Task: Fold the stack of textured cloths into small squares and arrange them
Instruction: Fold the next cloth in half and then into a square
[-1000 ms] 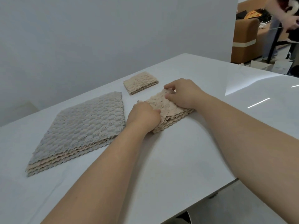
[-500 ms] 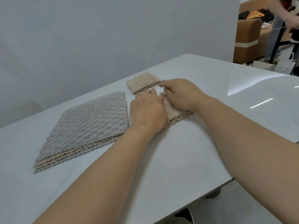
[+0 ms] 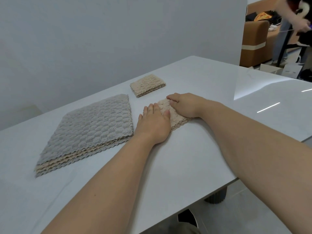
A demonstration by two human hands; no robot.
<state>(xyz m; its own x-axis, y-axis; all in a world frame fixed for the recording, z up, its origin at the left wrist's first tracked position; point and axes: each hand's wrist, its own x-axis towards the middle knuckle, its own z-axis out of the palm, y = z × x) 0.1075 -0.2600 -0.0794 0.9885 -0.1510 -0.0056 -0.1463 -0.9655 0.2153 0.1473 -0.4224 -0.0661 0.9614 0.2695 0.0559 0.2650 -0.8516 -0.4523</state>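
The beige cloth (image 3: 178, 121), just right of the unfolded stack (image 3: 94, 125), is being pressed into a small square. The left hand (image 3: 154, 123) is laid flat on it, fingers straight. The right hand (image 3: 185, 105) is bent over its far edge, but whether it is pinched cannot be told. Next, placement by the finished square (image 3: 147, 85) is called for.

Looks forward and down from head height, close over the table (image 3: 194, 157), past the left hand (image 3: 153, 123) and right hand (image 3: 185, 105) toward the wall (image 3: 101, 39) beyond.

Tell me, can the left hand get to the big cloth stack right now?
Probably yes: the left hand lies flat on the folded cloth, just beside the stack, with only bare table between them.
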